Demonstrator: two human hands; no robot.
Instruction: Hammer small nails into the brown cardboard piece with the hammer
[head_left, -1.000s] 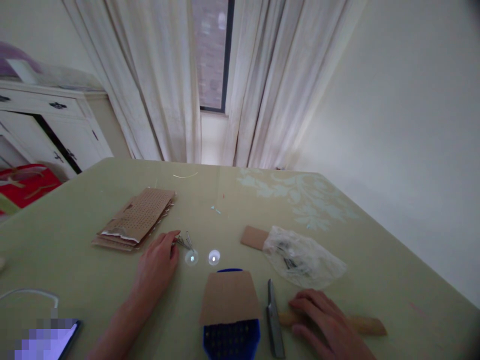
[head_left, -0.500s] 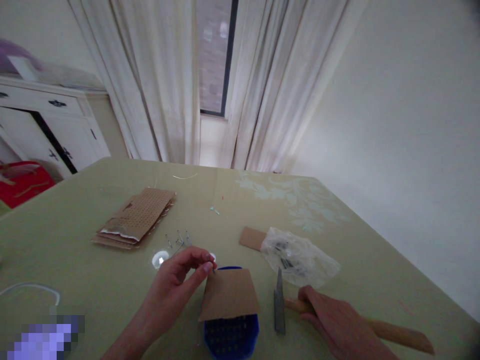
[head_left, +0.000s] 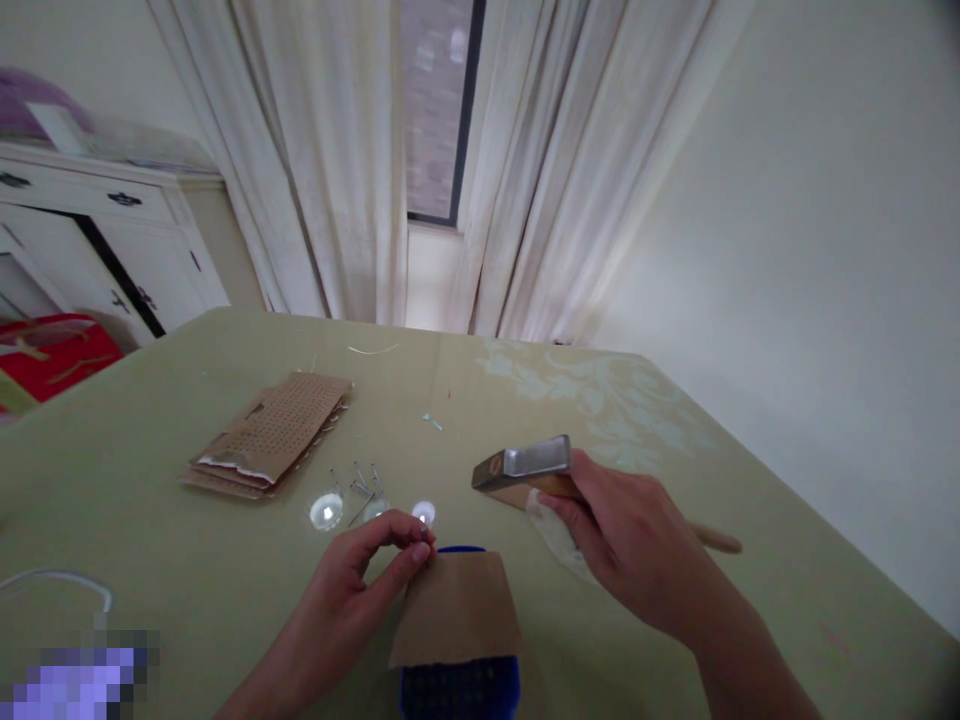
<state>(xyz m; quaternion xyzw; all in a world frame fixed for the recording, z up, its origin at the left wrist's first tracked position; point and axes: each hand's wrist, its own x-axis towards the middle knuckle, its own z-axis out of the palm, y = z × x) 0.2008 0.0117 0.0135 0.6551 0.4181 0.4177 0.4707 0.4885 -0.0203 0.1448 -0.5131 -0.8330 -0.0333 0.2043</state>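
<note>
My left hand point(head_left: 358, 572) pinches a small nail between thumb and fingertips, held at the top edge of a piece of brown cardboard point(head_left: 456, 608). That cardboard lies on a blue perforated block point(head_left: 459, 690). My right hand point(head_left: 628, 535) grips a hammer by its wooden handle, and the metal hammer head point(head_left: 525, 462) hangs in the air above the table, to the right of the nail. A few loose nails point(head_left: 363, 484) lie just beyond my left hand.
A stack of perforated cardboard sheets point(head_left: 271, 438) lies at the left. A clear plastic bag point(head_left: 556, 530) is partly hidden behind my right hand. The green table point(head_left: 135, 500) shows bright light spots. White curtains, a white cabinet point(head_left: 112, 250) and a red object point(head_left: 52, 352) stand behind.
My right hand took hold of the hammer and raised it off the table. My left hand picked a nail from the loose ones and brought it to the cardboard's top edge.
</note>
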